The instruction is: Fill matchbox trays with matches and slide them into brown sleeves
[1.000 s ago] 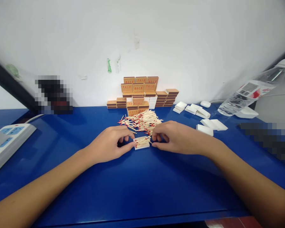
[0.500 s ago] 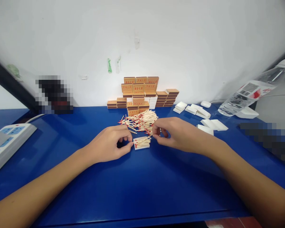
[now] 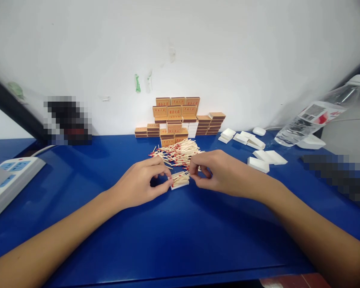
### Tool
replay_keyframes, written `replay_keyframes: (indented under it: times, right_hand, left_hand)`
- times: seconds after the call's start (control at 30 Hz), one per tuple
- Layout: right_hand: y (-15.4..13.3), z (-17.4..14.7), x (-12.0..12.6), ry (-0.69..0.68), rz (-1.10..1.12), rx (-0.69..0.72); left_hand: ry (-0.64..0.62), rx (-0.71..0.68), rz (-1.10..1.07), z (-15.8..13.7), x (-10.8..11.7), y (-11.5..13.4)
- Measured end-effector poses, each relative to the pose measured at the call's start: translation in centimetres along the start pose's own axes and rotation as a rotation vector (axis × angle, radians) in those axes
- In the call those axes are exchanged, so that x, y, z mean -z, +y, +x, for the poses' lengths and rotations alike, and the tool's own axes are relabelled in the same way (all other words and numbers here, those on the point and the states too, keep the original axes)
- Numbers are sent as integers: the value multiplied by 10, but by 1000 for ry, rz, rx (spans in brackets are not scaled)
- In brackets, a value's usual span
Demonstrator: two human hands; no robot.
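A small white matchbox tray (image 3: 180,186) lies on the blue table, holding several red-tipped matches (image 3: 181,180) that point left and right. My left hand (image 3: 144,178) is closed at the tray's left end, thumb and fingertips gripping there beside the match heads. At the right end, my right hand (image 3: 211,170) has its thumb and index finger pinched together by the match ends; what lies between them is hidden. Just behind the tray spreads a loose heap of matches (image 3: 180,152), partly covered by my right hand.
Printed matchboxes (image 3: 174,111) stand stacked against the wall behind the heap. White empty trays (image 3: 259,164) lie to the right, near a tilted plastic bottle (image 3: 312,114). A power strip (image 3: 18,176) sits at the left on the blue table (image 3: 174,240).
My left fingertips have moved right onto the tray's end. My right hand has shifted slightly left and down to the match ends. The tray looks a little turned.
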State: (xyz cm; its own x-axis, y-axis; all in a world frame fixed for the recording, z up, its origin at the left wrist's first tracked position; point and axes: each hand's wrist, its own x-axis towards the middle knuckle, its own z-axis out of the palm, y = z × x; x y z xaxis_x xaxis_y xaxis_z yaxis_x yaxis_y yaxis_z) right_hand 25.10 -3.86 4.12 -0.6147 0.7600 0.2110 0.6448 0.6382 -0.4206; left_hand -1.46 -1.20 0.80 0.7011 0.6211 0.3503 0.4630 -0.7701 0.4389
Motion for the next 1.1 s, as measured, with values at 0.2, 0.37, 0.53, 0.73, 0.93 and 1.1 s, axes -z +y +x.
replay_keyframes:
  times: [0.2,0.37,0.53,0.73,0.93,1.1]
  right_hand:
    - [-3,3,-13,15,6,47]
    - [0,4,-15,45,-21,93]
    - [4,2,-8,47,-64,-52]
    - [7,4,-16,-30,-40,-89]
    - [8,6,-16,13,-47,-54]
    - [6,6,-16,7,-14,-36]
  left_hand:
    - [19,-27,31,-1,1,1]
    - [-9,-50,67,-2,-3,1]
    - [-20,-51,104,-2,-5,-3]
    - [-37,-64,103,-3,-6,-3]
    - [-37,-64,91,-2,-5,-1]
    - [-29,-76,94,-3,-4,-1]
